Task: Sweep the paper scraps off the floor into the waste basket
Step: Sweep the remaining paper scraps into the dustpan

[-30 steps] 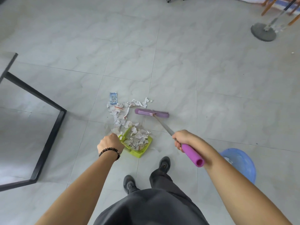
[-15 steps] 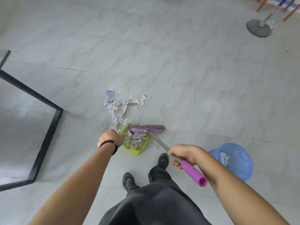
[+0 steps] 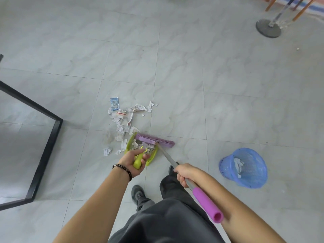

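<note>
White paper scraps (image 3: pixel 124 118) lie in a loose pile on the grey tiled floor, with a small blue packet (image 3: pixel 114 103) at their far end. My left hand (image 3: pixel 135 159) grips the handle of a lime green dustpan (image 3: pixel 152 157), which is tilted and holds some scraps. My right hand (image 3: pixel 186 174) grips the metal shaft of a purple broom, whose head (image 3: pixel 154 140) rests at the dustpan's mouth. A blue waste basket (image 3: pixel 245 168) lies tipped on the floor to the right, with a few scraps inside.
A black-framed glass table (image 3: pixel 46 151) stands at the left. My legs and dark shoes (image 3: pixel 138 193) are below the dustpan. A round grey stand base (image 3: pixel 268 28) and wooden legs are at the far right.
The broom head swept toward me, pushing scraps into the dustpan. My left hand turned and tilted the pan up. A few scraps now lie loose to the pan's left.
</note>
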